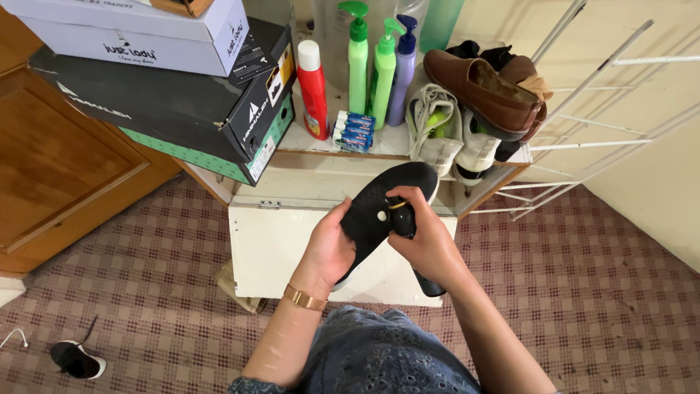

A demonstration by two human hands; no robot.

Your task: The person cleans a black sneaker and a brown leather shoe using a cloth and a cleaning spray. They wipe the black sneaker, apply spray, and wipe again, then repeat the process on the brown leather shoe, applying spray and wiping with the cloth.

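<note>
My left hand (332,248) grips a black shoe (379,197) from below, sole turned up toward me, with a white edge at the toe. My right hand (426,237) is closed around a small black bottle or applicator (402,219) with a yellow band, its tip pressed against the sole. A gold bracelet (305,298) circles my left wrist. Both hands are held in front of a white cabinet (270,248).
Stacked shoe boxes (168,80) sit at the left of the cabinet top. A red bottle (313,87), green and purple pump bottles (383,69), white sneakers (437,128) and brown shoes (485,87) stand behind. A white wire rack (583,109) is right, a black shoe (76,360) on the checked carpet.
</note>
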